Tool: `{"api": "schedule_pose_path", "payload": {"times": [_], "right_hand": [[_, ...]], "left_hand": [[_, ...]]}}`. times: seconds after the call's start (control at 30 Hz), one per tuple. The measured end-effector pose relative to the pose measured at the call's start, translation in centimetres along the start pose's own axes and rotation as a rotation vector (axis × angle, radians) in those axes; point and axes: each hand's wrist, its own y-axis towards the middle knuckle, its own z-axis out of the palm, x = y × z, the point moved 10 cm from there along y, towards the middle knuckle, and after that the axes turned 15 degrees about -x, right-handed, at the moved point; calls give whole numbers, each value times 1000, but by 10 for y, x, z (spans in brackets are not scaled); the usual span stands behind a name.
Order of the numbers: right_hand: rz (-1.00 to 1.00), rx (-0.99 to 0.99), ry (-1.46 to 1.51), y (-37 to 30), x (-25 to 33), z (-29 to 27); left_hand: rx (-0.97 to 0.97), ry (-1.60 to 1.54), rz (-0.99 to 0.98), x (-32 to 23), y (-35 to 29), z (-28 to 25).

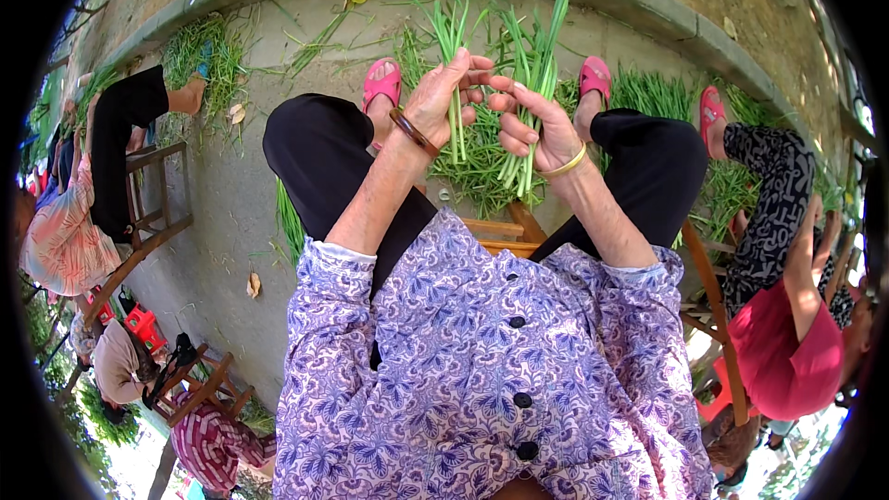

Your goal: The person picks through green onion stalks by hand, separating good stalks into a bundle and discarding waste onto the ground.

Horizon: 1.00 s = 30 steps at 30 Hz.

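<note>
Two bunches of garlic chives, long flat green leaves with paler ends, are up in front of my knees. My left hand (441, 100), with a brown bangle at its wrist, is closed round the smaller bunch (450, 26). The larger bunch (544, 54) is in my right hand (539, 126), which has a yellow bangle at the wrist. Leaf tips point away from me, and the pale ends hang below the palms. My fingertips nearly meet between the bunches; whether they touch, I cannot tell. Beneath my hands lies a loose pile of chives (480, 178) on the pavement.
My pink sandals (381, 80) flank the pile. A stone curb (639, 14) curves across the far side. More greens (648, 93) lie at right and far left. Seated people are close on both sides, one in a red top (787, 352). A wooden seat edge (509, 247) shows between my legs.
</note>
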Motion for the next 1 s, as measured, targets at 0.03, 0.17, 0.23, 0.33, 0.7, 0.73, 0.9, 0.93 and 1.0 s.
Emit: {"api": "schedule_pose_path", "payload": {"times": [0.03, 0.17, 0.23, 0.33, 0.7, 0.73, 0.9, 0.93, 1.0], "right_hand": [[27, 48, 39, 0, -1, 3], [85, 126, 153, -4, -1, 10], [101, 169, 186, -4, 0, 12], [85, 170, 183, -2, 0, 8], [107, 118, 120, -6, -2, 15], [89, 77, 84, -6, -1, 14], [65, 12, -6, -4, 0, 8], [69, 6, -19, -4, -1, 7], [62, -14, -75, -3, -3, 3]], "left_hand": [[-10, 11, 5, 0, -1, 0], [12, 37, 54, -4, -5, 4], [3, 54, 67, -6, -7, 4], [-65, 99, 71, -7, -15, 2], [-53, 236, 130, -13, -28, 11], [-57, 243, 142, -15, -28, 11], [-79, 359, 205, -21, -32, 12], [-73, 389, 242, -22, -33, 14], [-61, 448, 315, -25, -34, 19]]}}
